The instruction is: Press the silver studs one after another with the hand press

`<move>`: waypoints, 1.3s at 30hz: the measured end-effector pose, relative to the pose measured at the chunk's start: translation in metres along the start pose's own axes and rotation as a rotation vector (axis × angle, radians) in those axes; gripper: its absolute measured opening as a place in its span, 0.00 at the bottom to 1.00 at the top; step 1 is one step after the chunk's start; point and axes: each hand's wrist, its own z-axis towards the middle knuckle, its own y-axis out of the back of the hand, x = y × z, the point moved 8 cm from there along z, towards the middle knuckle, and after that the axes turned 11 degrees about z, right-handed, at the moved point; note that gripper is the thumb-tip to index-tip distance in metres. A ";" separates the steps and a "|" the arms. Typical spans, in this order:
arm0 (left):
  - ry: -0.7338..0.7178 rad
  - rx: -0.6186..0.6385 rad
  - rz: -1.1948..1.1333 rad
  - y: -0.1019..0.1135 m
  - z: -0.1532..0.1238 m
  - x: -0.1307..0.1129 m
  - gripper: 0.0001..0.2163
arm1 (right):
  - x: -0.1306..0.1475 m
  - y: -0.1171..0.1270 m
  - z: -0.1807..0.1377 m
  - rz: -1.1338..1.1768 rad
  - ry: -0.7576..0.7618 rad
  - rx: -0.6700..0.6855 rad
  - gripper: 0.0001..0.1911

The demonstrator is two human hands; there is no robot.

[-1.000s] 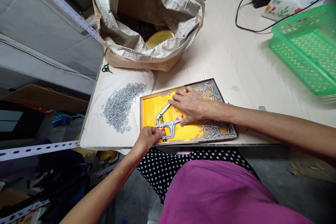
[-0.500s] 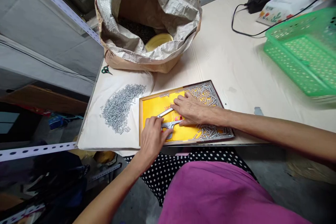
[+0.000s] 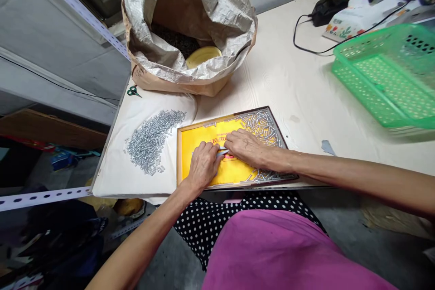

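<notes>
A shallow wooden tray with a yellow lining lies at the table's near edge. Several small metal pins fill its right side. My left hand rests in the tray with its fingers curled over a silver hand-press tool, which is almost wholly hidden. My right hand lies flat on the lining, fingers stretched, their tips meeting the left hand at the tool. Left of the tray, a pile of the same pins sits on a white cloth.
A big open paper sack with a yellow bowl inside stands behind the tray. Small green scissors lie beside it. At the right is a green plastic basket; a black charger with cable and a printed box sit far back.
My left hand moved from the tray's front edge up onto the tool and now covers it. My right hand stayed on the lining, its fingertips now touching the left hand.
</notes>
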 end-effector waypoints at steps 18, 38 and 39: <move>-0.013 -0.227 -0.158 -0.007 -0.030 -0.057 0.07 | -0.029 0.017 0.028 -0.154 0.084 -0.128 0.10; 0.692 -0.149 -1.234 -0.027 -0.046 0.042 0.18 | -0.097 0.109 -0.090 0.308 -0.284 -0.576 0.11; 0.695 -0.200 -1.185 -0.023 -0.035 0.045 0.16 | -0.100 0.114 -0.098 0.307 -0.309 -0.612 0.11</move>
